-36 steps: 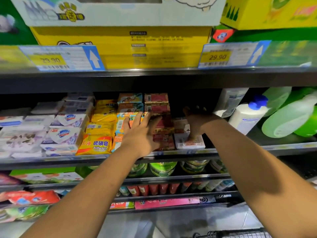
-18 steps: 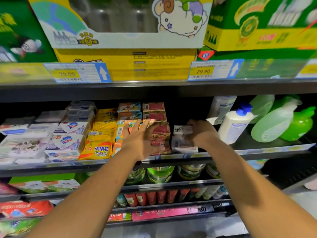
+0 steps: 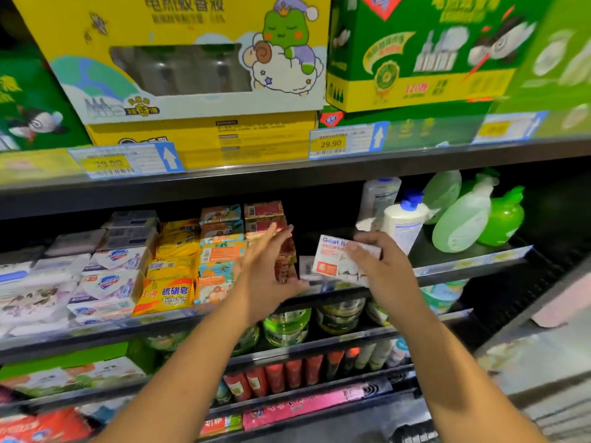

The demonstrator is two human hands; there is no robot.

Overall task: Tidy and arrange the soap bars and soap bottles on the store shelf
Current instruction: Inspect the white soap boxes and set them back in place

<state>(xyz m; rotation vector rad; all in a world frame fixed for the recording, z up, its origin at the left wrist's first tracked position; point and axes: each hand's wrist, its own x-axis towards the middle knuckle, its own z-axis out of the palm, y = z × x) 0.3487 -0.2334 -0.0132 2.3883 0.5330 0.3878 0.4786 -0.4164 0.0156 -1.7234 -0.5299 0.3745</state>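
At shelf (image 3: 463, 266) front edge: my right hand (image 3: 380, 270) pinches goat soap box (image 3: 332, 260); left hand (image 3: 265, 270), fingers straight together, steadies red soap stack (image 3: 289, 260). I'd seat box flush beside it.

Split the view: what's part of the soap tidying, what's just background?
Job: white Goat soap box gripped by right hand; left hand open by red soap stack; yellow sulfur soaps; blue-capped bottle; green bottles.
Background: yellow cartoon box; price tag; green jars.
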